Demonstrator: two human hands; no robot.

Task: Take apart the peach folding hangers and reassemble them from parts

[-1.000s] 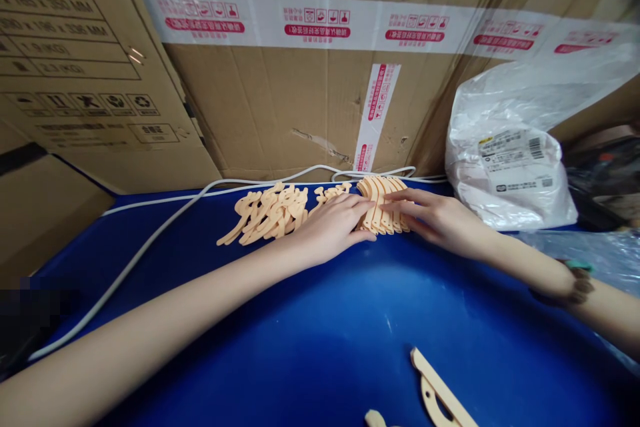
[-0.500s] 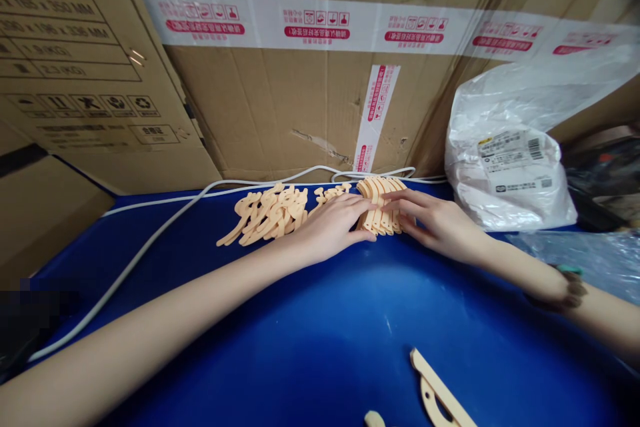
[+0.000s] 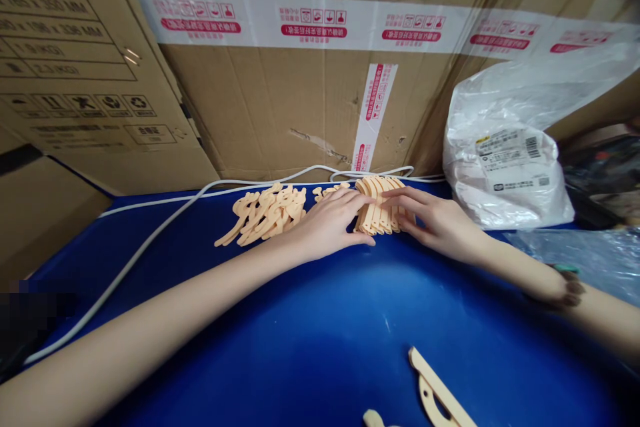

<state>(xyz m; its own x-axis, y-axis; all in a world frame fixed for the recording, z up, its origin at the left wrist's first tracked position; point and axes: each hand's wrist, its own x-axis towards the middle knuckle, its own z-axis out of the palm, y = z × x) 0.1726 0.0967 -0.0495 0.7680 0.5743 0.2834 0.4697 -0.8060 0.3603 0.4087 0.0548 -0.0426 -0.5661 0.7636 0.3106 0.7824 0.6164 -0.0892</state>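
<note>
A row of thin, curved light-wood pieces [image 3: 381,213] with small holes leans together at the back of the blue surface. On its left side is my left hand [image 3: 336,221], fingers stretched toward the row's top and thumb apart in front. My right hand [image 3: 434,221] is at the right side, its spread fingers touching the pieces. Neither hand wraps around a piece; some fingertips are hidden. Left of my left hand lies a loose heap of curved wooden pieces [image 3: 273,213]. Small wooden pieces [image 3: 327,191] show behind that hand.
A white cable [image 3: 145,250] runs along the back and down the left. Cardboard boxes [image 3: 260,107] wall off the rear. At right stands a white plastic bag [image 3: 505,173] with a label. Close to me lies a wooden part with a straight bar [image 3: 443,387].
The wooden pieces in the row have shifted slightly and fan out more at the lower left. My left thumb is a little farther from them. The view has moved slightly.
</note>
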